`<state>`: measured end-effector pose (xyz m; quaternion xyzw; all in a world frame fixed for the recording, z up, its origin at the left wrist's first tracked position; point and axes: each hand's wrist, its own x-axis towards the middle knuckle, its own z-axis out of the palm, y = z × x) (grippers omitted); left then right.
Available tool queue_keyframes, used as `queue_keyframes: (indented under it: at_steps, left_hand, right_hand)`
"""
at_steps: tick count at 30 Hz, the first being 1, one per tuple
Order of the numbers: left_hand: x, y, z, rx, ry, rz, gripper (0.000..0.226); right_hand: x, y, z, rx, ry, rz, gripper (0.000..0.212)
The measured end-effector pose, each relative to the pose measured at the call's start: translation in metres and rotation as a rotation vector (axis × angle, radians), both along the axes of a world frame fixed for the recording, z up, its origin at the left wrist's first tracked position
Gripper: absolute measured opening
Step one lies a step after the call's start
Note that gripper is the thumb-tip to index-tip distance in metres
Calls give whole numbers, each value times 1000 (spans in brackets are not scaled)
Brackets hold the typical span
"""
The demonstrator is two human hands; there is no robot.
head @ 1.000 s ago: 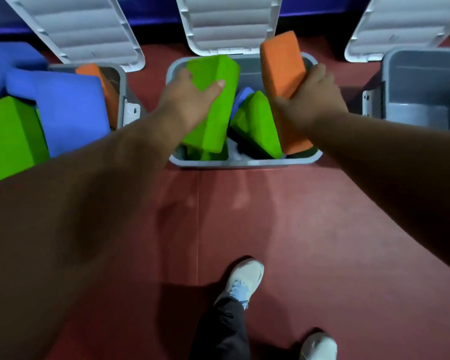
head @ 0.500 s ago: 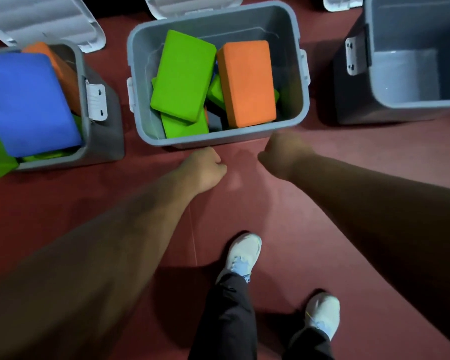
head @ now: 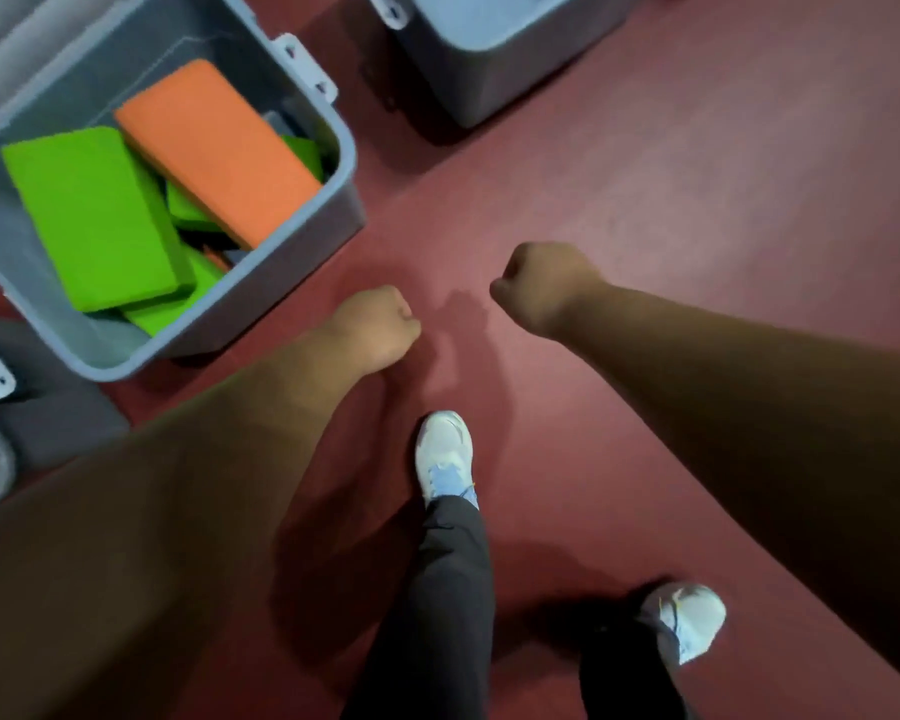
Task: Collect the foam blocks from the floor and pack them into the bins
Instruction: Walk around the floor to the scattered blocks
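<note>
Logging both hands curled into fists, holding nothing: left hand, right hand, hanging over red floor beside grey bin. Orange block and green block lie aslant atop pile inside it. I see no loose blocks on floor. Risk, my guess: slanted stack wastes room, later blocks ride high, tip out. Second bin nearby looks roomier.

Foam blocks lie stacked in the near bin, with another bin to its right.
</note>
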<state>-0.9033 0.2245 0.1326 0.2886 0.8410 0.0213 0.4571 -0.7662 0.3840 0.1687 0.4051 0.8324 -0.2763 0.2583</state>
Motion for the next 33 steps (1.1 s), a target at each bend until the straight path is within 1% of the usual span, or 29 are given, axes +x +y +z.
queue_keyframes:
  at_steps: [3, 8, 14, 19, 24, 28, 33]
  left_hand:
    - [58, 37, 4, -46, 2, -195, 23]
    - [180, 85, 6, -47, -20, -473, 25]
    - [365, 103, 6, -94, -10, -810, 32]
    - [560, 96, 18, -81, -50, -1051, 32]
    - [769, 69, 38, -75, -100, -1324, 29]
    - [907, 39, 51, -66, -114, -1495, 25]
    - [1027, 8, 51, -70, -161, -1637, 21]
  right_hand:
    - [84, 8, -6, -40, -16, -146, 39]
    - [234, 3, -12, -85, -33, -385, 36]
    - [449, -53, -10, -124, 2, -699, 33]
    - [654, -129, -2, -144, -39, -956, 35]
    - [838, -212, 14, -90, -78, -1214, 35]
    - [947, -278, 26, -68, -97, -1417, 39]
    - [1032, -340, 33, -54, -90, -1662, 37]
